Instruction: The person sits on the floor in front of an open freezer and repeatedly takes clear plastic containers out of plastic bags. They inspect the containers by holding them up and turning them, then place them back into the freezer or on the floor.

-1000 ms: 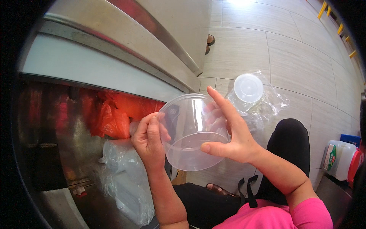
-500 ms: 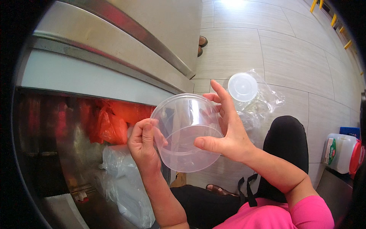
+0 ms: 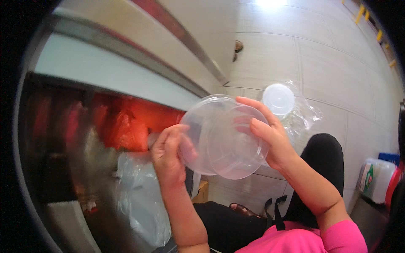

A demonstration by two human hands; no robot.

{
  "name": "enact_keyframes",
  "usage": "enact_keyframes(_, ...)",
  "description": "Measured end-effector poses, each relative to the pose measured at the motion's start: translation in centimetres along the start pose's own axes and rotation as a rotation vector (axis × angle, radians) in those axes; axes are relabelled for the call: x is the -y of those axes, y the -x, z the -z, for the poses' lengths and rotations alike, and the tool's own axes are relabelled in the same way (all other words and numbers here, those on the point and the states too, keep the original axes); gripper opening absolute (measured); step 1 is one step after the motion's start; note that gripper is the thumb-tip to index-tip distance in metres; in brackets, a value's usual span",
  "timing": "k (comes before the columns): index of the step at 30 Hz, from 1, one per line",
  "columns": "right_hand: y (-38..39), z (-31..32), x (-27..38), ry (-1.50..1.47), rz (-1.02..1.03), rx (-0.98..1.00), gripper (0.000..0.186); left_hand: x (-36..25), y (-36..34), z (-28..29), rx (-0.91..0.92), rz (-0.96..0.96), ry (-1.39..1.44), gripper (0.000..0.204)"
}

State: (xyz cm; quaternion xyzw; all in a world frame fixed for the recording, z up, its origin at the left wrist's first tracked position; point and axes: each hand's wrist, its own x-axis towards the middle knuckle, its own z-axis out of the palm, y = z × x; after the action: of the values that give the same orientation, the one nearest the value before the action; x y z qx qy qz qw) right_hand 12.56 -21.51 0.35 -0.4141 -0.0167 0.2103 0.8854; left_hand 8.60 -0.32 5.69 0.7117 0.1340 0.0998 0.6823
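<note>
Between my two hands is a clear, round plastic tub [image 3: 223,152], tilted so that its rim and base show as two overlapping circles. My left hand [image 3: 168,154] pinches the rim on the left side, with some fingers seen through the plastic. On the right, my right hand [image 3: 272,137] is closed around the tub, thumb on the near side and the other fingers reaching behind it. Past my right hand, a white round lid [image 3: 278,99] lies by the floor, partly in a crinkled clear plastic bag [image 3: 304,114].
At left, a metal cabinet [image 3: 118,55] stands over a dark recess with an orange-red plastic bag [image 3: 133,133] and plastic-wrapped white items [image 3: 141,202]. A cardboard box [image 3: 203,192] is near my leg. A translucent jug [image 3: 374,179] with a red part stands at right.
The tub has turned, its base swinging to the right, and it has shifted slightly right. My right hand's spread fingers have closed onto it. The left hand still grips the rim.
</note>
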Motion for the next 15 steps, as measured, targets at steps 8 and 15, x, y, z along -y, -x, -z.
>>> enact_keyframes(8, -0.2, 0.6, -1.0, -0.247, -0.137, -0.183, 0.065, 1.5, 0.2, -1.1, 0.209, 0.124, 0.23, 0.032)
enact_keyframes(15, 1.6, 4.0, 2.1, -0.506, -0.138, -0.345, 0.061, 2.3, 0.1, -2.8, 0.271, 0.125, -0.092, 0.019)
